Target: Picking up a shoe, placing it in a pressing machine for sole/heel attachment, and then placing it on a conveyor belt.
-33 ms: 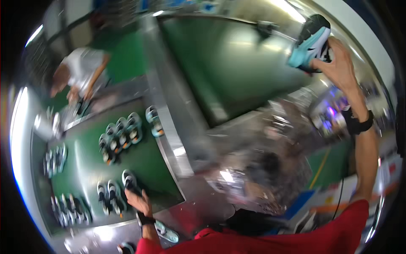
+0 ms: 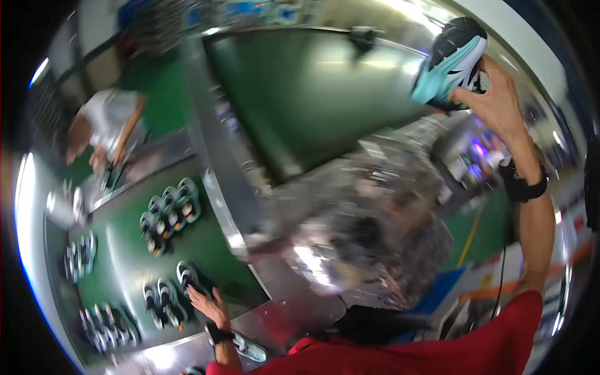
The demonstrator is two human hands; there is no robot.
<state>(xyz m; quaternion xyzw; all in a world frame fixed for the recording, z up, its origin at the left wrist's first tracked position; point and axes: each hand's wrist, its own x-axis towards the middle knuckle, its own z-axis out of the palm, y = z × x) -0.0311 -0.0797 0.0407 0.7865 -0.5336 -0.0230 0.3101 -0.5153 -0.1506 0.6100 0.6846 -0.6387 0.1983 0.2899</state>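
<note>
High at the right, my right hand [image 2: 498,100] grips a sneaker [image 2: 451,62] in black, teal and white. Its fingers and thumb close around the shoe's opening. Low on the left, my left hand [image 2: 211,307] has its fingers stretched apart. Its fingertips reach the near end of a dark sneaker with a pale rim [image 2: 186,275] on the green belt [image 2: 119,250]; whether they touch it I cannot tell. Two similar sneakers [image 2: 164,301] stand just left of it. By my left wrist, a pale teal sneaker [image 2: 251,347] lies on the metal edge.
Several sneakers form a row [image 2: 170,209] farther along the belt, with more at its left side [image 2: 107,326]. A blurred heap of clear plastic [image 2: 375,231] lies before me. Beyond is a second green surface [image 2: 312,94] with metal rails. A person in white [image 2: 112,122] works at far left.
The scene has shifted left as the view turned. My left hand's fingers are more spread, and more of the dark sneaker shows. The single shoe right of the far row no longer shows.
</note>
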